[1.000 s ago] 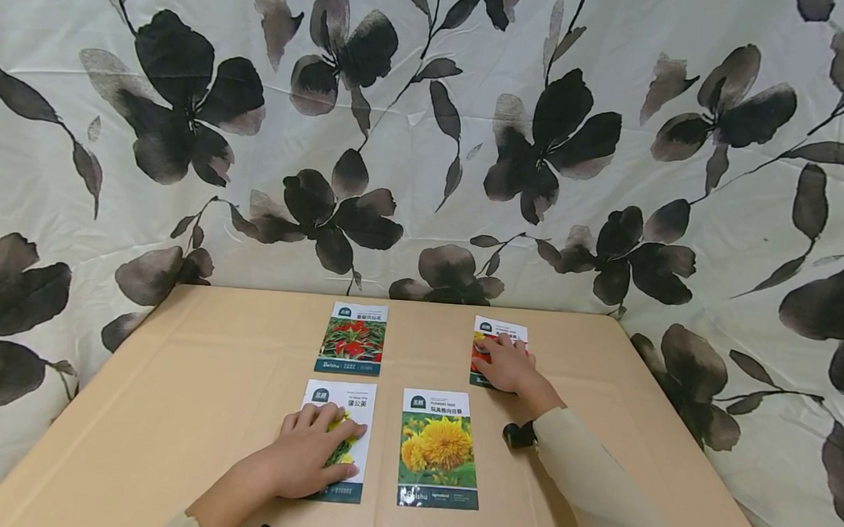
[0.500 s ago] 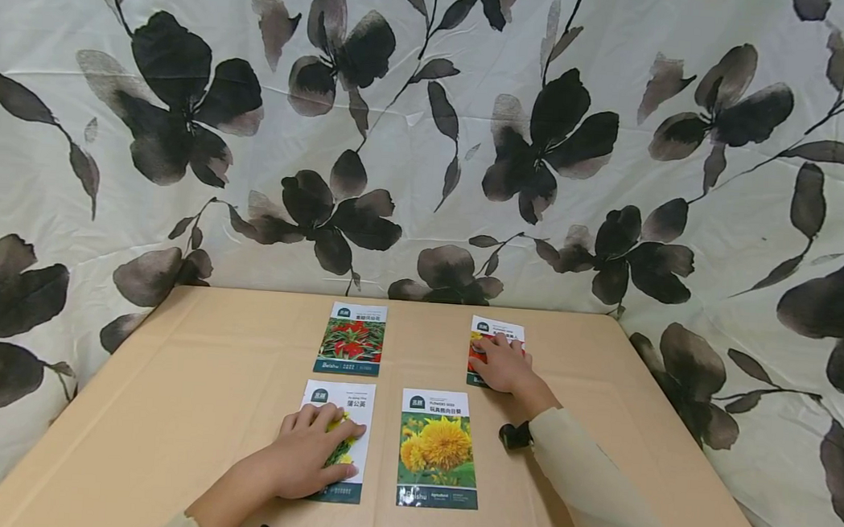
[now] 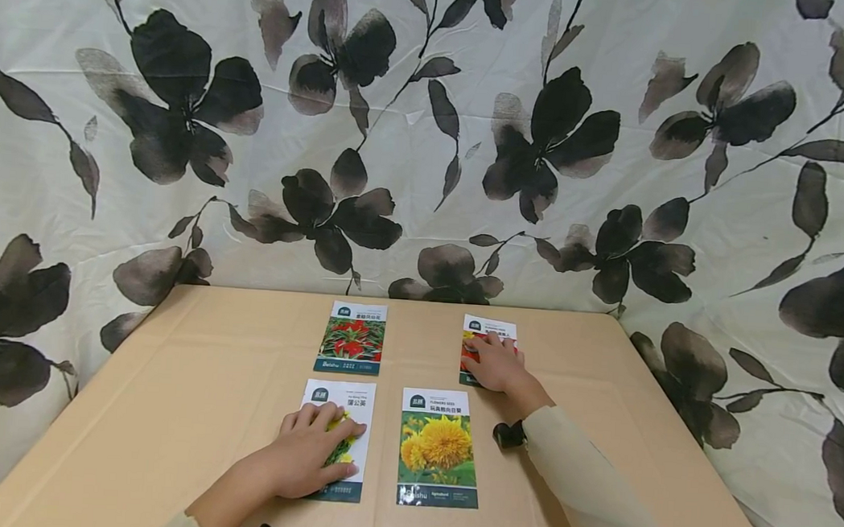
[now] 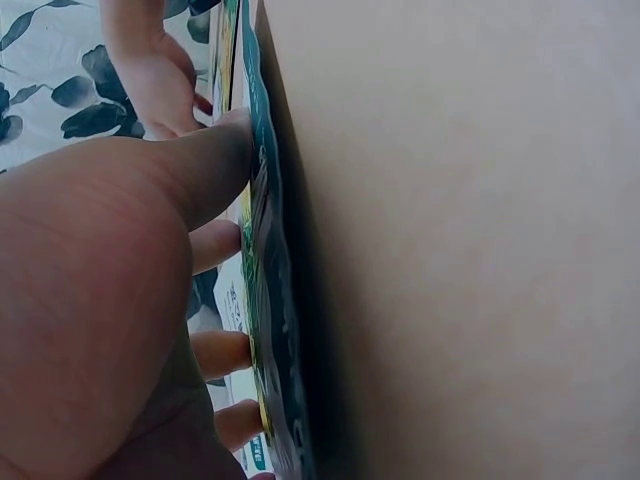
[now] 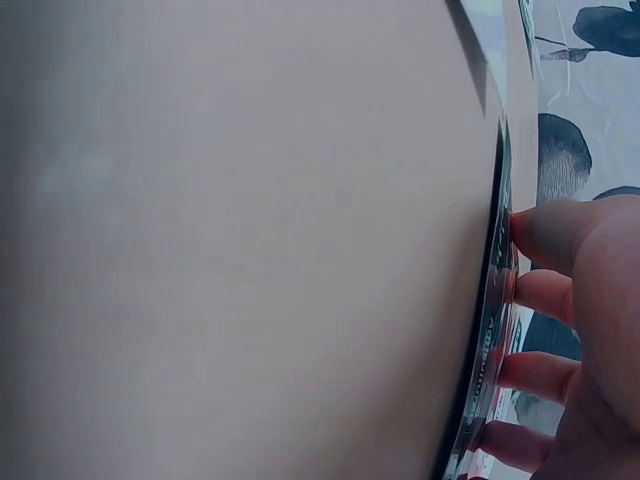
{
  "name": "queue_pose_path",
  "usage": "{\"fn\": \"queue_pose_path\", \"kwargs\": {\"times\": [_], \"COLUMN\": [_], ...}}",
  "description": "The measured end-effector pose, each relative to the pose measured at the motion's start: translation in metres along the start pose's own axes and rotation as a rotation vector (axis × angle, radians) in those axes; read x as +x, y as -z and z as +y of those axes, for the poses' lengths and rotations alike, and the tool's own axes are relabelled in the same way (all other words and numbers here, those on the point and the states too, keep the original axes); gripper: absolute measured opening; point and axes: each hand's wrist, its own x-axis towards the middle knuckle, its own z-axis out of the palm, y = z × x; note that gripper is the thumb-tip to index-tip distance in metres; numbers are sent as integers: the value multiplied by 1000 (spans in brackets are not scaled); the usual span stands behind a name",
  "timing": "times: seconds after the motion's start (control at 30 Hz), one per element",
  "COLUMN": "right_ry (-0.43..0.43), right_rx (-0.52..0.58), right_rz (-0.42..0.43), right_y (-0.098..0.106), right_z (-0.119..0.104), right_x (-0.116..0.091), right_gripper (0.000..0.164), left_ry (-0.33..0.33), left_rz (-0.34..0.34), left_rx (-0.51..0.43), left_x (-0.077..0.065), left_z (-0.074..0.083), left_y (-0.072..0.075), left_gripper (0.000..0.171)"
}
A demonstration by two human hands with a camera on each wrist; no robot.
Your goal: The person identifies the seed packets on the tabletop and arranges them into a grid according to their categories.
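My left hand (image 3: pixel 313 454) rests spread on a white seed packet (image 3: pixel 360 397) with yellow flowers, at the near left; the palm and fingers cover much of its picture. In the left wrist view, thumb and fingertips touch the face of this packet (image 4: pixel 265 260). At the back right, my right hand (image 3: pixel 497 363) presses its fingertips on a seed packet (image 3: pixel 479 325) with a red picture, partly hidden under the fingers. The right wrist view shows thumb and fingertips touching that packet (image 5: pixel 488 350), which lies flat.
A seed packet with red flowers (image 3: pixel 352 340) lies at the back left. Another, with large yellow flowers (image 3: pixel 439 450), lies at the near right. All are on a tan table (image 3: pixel 189 394), with a floral cloth (image 3: pixel 428 159) hanging behind its far edge.
My right hand has slid the red packet a little to the left along the table, toward the red-flower packet. The left hand and the other packets stay in place.
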Motion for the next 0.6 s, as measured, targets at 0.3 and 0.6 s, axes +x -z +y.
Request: {"fn": "queue_pose_path", "kwargs": {"times": [0.3, 0.6], "right_ry": [26, 38], "right_rx": [2, 6], "right_rz": [-7, -5], "right_y": [4, 3], "right_z": [-8, -13], "right_x": [0, 3], "right_gripper": [53, 53], "left_ry": [4, 8], "left_rz": [-1, 3], "left_rx": [6, 11], "left_x": [2, 2], "left_z": [1, 2], "left_y": [1, 2], "left_gripper": [58, 59]}}
